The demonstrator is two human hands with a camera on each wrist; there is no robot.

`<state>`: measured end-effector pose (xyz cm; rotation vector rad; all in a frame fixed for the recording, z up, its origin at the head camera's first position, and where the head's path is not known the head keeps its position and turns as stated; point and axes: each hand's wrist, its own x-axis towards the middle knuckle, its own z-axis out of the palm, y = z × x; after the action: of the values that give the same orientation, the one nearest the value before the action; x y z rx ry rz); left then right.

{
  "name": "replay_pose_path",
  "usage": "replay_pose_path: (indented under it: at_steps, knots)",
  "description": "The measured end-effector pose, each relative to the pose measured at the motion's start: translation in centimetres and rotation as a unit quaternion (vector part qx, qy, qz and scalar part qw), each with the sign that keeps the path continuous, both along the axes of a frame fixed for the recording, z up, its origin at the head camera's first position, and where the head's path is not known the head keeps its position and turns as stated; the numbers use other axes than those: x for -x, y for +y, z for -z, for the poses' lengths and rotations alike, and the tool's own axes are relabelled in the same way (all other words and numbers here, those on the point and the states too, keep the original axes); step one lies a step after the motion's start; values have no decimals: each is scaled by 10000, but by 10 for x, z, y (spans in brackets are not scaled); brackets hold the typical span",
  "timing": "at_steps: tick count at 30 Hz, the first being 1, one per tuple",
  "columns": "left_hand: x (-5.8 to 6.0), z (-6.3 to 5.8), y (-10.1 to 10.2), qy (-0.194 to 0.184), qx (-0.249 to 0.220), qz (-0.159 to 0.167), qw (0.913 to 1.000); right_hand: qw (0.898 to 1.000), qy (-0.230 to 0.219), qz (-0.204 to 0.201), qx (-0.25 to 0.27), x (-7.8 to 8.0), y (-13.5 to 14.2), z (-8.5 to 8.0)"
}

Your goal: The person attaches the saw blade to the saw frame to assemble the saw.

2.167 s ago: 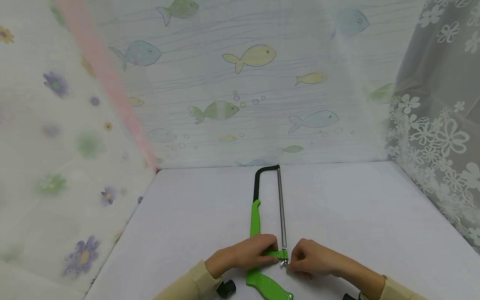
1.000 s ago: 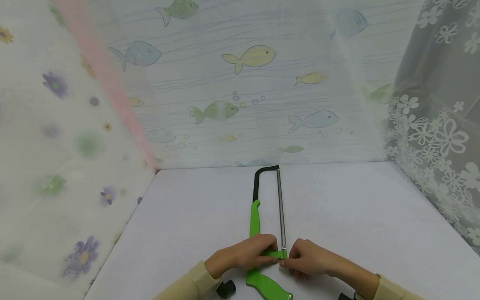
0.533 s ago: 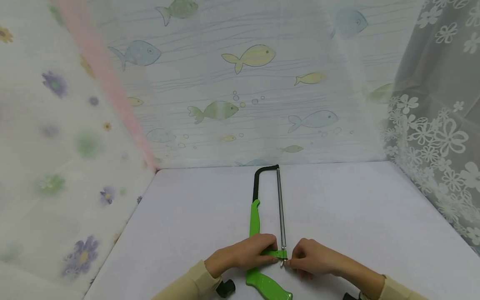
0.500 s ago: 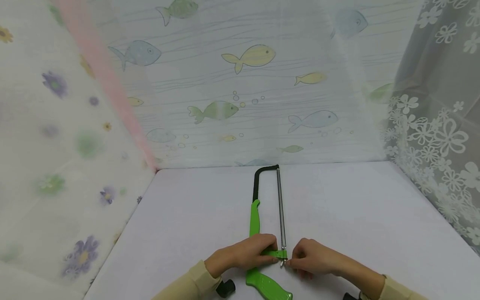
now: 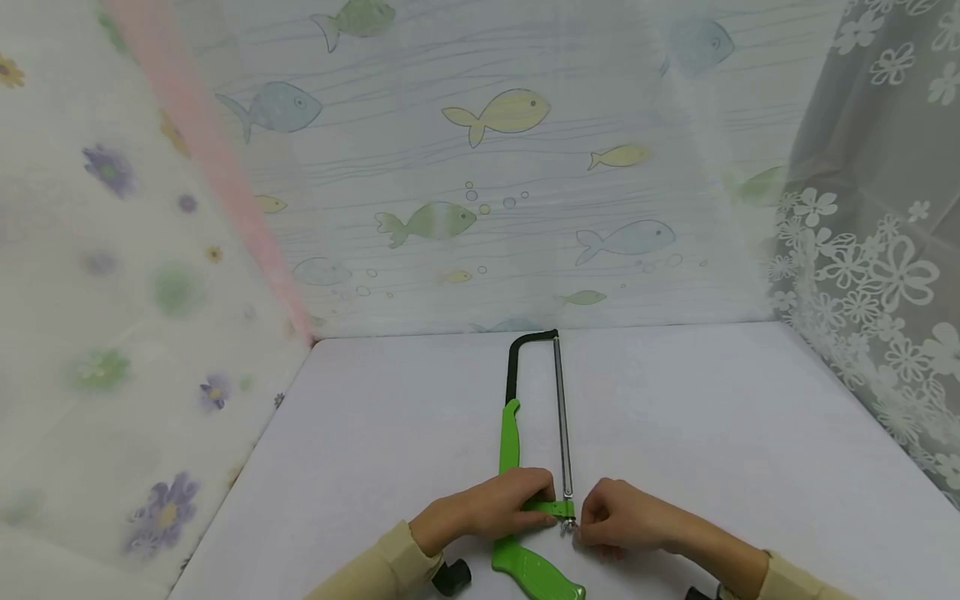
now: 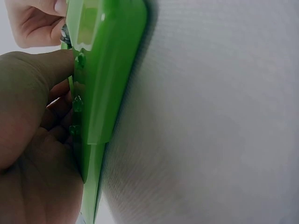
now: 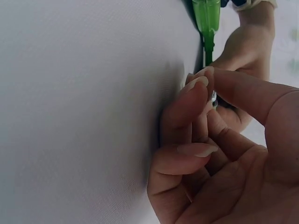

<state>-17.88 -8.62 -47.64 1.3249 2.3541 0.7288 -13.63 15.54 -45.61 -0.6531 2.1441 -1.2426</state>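
Note:
A hacksaw (image 5: 510,437) lies on the white table, its green handle (image 5: 538,575) toward me and black frame bow (image 5: 513,371) away. Its silver blade (image 5: 562,417) runs along the right side. My left hand (image 5: 506,504) grips the green frame near the blade's near end; in the left wrist view its thumb lies against the green part (image 6: 105,70). At the near end sits a small silver wing nut (image 5: 567,527). My right hand (image 5: 626,517) has its fingertips at this nut, thumb and forefinger pinched together; in the right wrist view the fingers (image 7: 187,105) mostly hide the nut.
A black wrist camera piece (image 5: 452,577) sits under the left wrist, another dark one (image 5: 697,593) by the right sleeve. Fish-patterned cloth (image 5: 480,167) hangs behind the table (image 5: 697,417), flowered cloth at the left, lace at the right.
My right fingers moved left over the wing nut, covering it, then drew back right. The nut's wings show at a different angle. Left hand and hacksaw stay in place.

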Motion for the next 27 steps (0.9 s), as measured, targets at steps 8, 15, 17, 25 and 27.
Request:
replay_pose_path:
  at_steps: [8,15,17,25,27]
  knots:
    - [-1,-2,0,-10,7,-13,10000,9998,-6,121,-143,0,-5,1]
    - [-2,-3,-1,12,13,0,10000,9993,-68,228,-301,0,-9,1]
    - [-2,-3,-1,35,20,12,10000,9991,-60,253,-323,0,-10,1]
    - [-2,-4,-1,-1,23,-5,10000,9989,-93,329,-311,-1,-13,-1]
    - [-2,-4,-1,15,23,-13,10000,9989,-105,342,-288,-2,-13,-2]
